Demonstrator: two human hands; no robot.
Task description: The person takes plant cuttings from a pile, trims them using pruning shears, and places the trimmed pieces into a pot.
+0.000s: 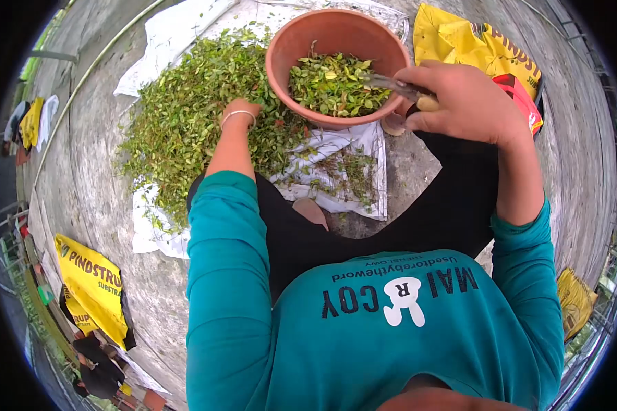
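My left hand [243, 109], with a light band on its wrist, reaches into a big heap of leafy green cuttings [178, 130]. Its fingers are sunk among the leaves, so I cannot see whether they grip any. My right hand [463, 103] is closed around a pair of pruning shears [408, 90]. The metal blades point left over the right rim of a terracotta-coloured pot [281, 75]. Inside the pot lies a layer of green leafy cuttings [336, 85].
White sheeting [373, 147] with scattered stems lies under the heap and pot. Yellow printed bags lie at the upper right [459, 44], lower left [92, 281] and far right [576, 301]. Another person [99, 366] is at the lower left edge.
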